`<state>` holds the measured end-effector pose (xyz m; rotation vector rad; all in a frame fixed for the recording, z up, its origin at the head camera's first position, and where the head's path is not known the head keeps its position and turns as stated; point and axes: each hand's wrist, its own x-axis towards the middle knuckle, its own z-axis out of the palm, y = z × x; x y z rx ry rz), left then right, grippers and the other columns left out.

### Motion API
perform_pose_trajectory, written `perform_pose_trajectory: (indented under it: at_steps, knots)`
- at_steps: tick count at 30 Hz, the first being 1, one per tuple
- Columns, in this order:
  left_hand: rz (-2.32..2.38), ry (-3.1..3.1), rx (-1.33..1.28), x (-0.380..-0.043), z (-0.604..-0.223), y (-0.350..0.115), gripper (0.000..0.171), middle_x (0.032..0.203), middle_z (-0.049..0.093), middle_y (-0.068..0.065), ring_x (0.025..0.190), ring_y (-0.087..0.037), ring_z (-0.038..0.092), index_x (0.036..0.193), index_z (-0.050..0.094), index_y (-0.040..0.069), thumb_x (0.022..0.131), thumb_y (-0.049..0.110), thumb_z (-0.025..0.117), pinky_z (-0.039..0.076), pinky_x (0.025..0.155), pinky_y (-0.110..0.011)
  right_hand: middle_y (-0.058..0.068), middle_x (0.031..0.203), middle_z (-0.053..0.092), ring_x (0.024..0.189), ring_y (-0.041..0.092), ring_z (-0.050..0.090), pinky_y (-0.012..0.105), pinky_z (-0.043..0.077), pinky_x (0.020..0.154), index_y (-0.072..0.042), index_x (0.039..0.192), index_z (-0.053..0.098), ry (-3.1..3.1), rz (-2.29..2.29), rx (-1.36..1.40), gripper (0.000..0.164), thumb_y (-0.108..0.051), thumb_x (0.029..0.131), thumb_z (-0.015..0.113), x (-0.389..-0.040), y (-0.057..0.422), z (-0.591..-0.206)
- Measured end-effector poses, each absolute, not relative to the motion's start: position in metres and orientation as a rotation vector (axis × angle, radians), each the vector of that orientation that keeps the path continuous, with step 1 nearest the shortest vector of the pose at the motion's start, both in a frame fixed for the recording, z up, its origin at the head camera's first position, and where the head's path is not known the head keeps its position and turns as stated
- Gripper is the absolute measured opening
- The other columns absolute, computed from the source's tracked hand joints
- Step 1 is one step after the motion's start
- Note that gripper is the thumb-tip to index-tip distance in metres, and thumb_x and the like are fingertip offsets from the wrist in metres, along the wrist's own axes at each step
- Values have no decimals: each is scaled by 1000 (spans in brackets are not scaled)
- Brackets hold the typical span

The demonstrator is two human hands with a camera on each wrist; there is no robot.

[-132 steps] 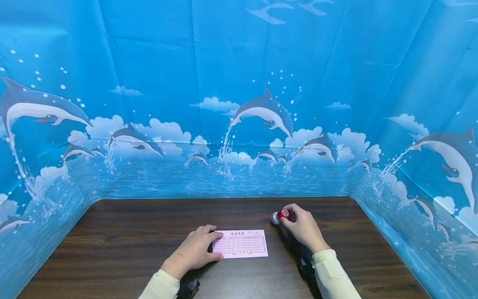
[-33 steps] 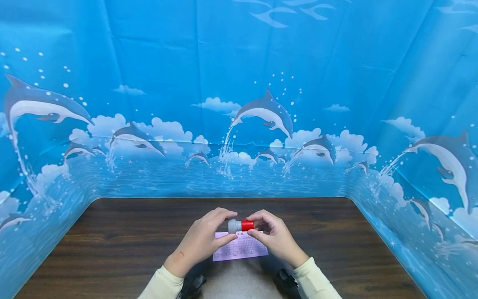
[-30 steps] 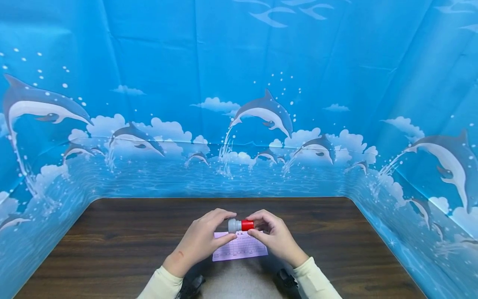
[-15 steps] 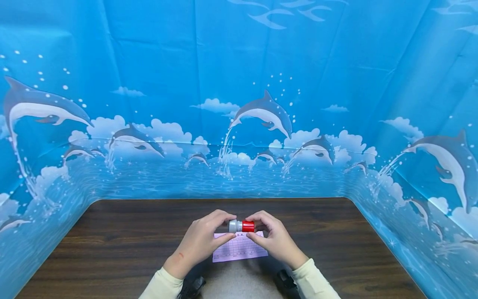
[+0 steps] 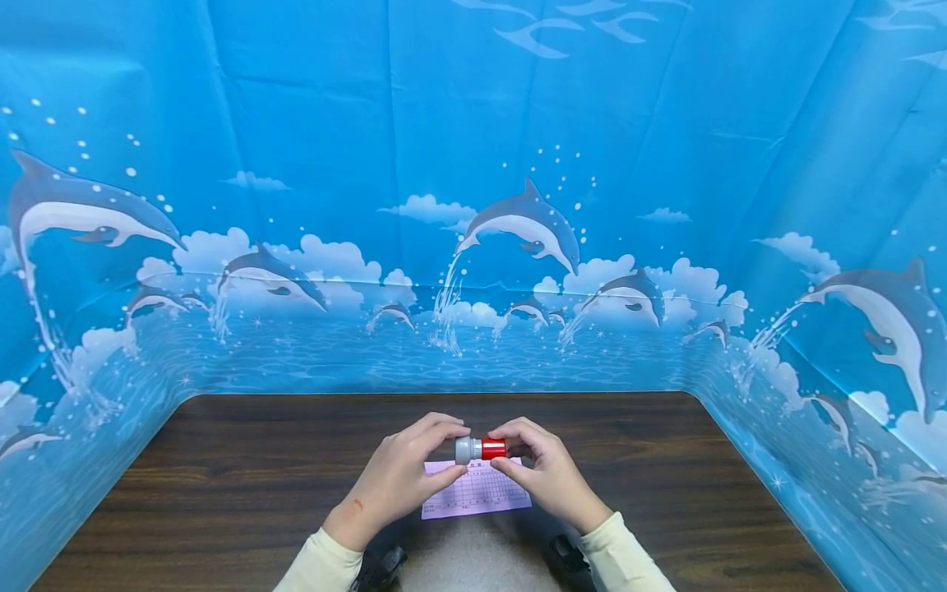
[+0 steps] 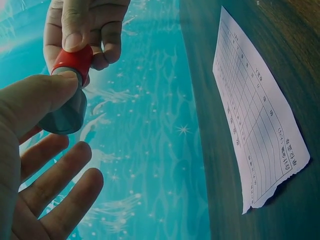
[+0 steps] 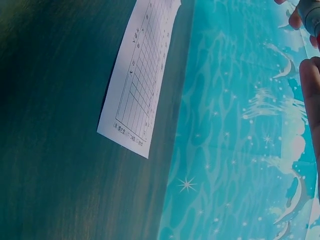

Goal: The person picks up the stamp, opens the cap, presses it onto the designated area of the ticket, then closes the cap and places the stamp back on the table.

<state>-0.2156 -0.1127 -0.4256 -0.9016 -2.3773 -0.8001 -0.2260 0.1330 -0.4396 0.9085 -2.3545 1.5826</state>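
Note:
A small round stamp with a grey body and a red end is held level above the table. My left hand pinches the grey part between thumb and forefinger; its other fingers are spread out in the left wrist view. On the red end, the thumb and fingers of my right hand grip from the other side. Under the stamp lies a pink printed form with a ruled grid, its far edge partly covered by the stamp and fingers. Only part of the stamp shows in the right wrist view.
The dark wood-grain table has a blue dolphin-print curtain standing along its back and sides. Black wrist cameras sit under both forearms.
My left hand has lifted off the form, and my right hand has brought the stamp from the right to the middle, where both hands hold it. Over the last second they hardly move.

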Motion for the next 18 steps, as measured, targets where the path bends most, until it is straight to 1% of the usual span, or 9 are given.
perform_pose_trajectory:
  at_steps: [3,9,12,15,18]
  knots:
    - [-797,-2389,-890,-216,-426,-113,48,120,70,7,105,-10,72,122,71,19,79,24,92,60,88,-34,-4,114,68,98,15,71,36,61,88,-16,118,70,-2353,1583,910,35,-3,88,81,-226,133,-440]
    - [-768,-2421,-857,-215,-426,-112,49,115,73,8,99,-8,73,122,72,19,79,28,92,61,85,-32,4,119,68,104,17,70,32,59,91,-14,119,69,-2338,1576,948,35,-2,89,80,-227,132,-440]
    - [-763,-2416,-852,-215,-426,-113,48,113,74,8,96,-7,73,121,73,18,78,29,93,61,83,-29,2,118,69,103,17,70,31,59,90,-14,119,69,-2339,1585,944,36,0,88,80,-227,132,-440]
    - [-758,-2402,-849,-215,-426,-113,47,109,75,9,91,-5,72,118,74,18,77,30,94,61,80,-27,-2,115,70,100,16,71,30,60,88,-15,118,70,-2339,1586,935,37,3,87,80,-226,131,-439]
    - [-748,-2386,-842,-215,-426,-113,47,105,75,9,86,-4,70,114,75,19,74,32,95,60,77,-25,-3,113,69,98,16,71,29,60,87,-15,117,70,-2336,1589,937,35,2,88,80,-226,131,-439]
